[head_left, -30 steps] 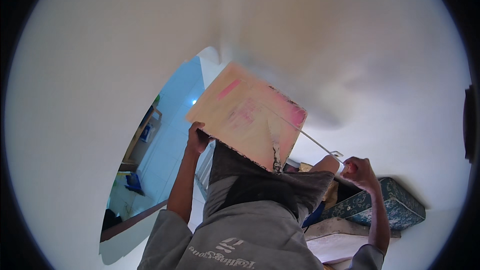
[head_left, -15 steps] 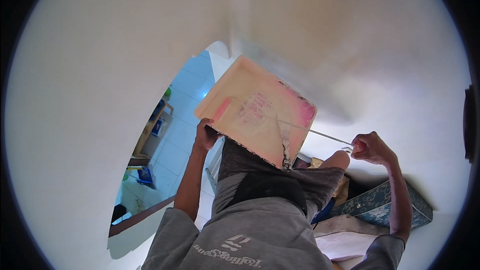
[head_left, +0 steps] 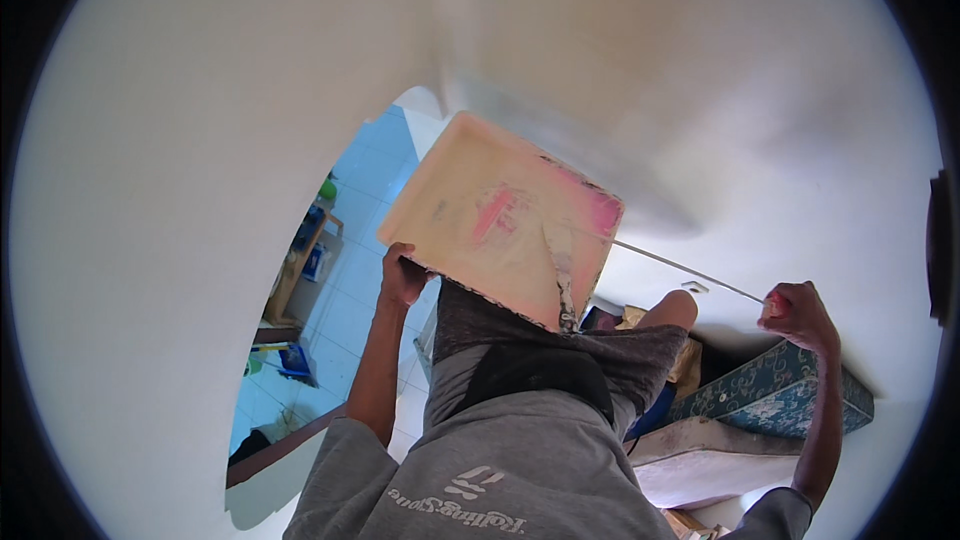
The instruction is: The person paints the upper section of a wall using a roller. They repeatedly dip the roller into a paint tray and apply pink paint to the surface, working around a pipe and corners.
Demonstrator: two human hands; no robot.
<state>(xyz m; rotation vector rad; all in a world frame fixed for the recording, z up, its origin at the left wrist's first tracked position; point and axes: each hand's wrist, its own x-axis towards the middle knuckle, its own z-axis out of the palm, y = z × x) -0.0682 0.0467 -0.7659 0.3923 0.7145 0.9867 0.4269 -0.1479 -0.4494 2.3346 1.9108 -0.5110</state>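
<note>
A square cream and pink paint tray [head_left: 430,195] lies tilted in front of my body, its rim flecked with dark, peeling marks. My left hand [head_left: 402,275] grips the tray's near left corner, thumb over the rim and fingers out of sight underneath. My right hand [head_left: 805,315], out to the right, is closed round the red handle of a paint roller [head_left: 690,268]. The roller's long thin rod crosses the tray's right edge. Its narrow pink head rests in the middle of the tray, over smeared pink streaks.
White walls [head_left: 700,60] rise close ahead and to the sides. At the left, a curved wall opening shows a blue-lit tiled floor [head_left: 355,240] and a wooden shelf [head_left: 300,265]. A patterned dark mattress [head_left: 770,385] and a pale one [head_left: 700,450] lie at the lower right.
My right hand has drawn the paint roller to the right, and its pink head has moved from the tray's left side to the middle. The tray has shifted slightly left in view.
</note>
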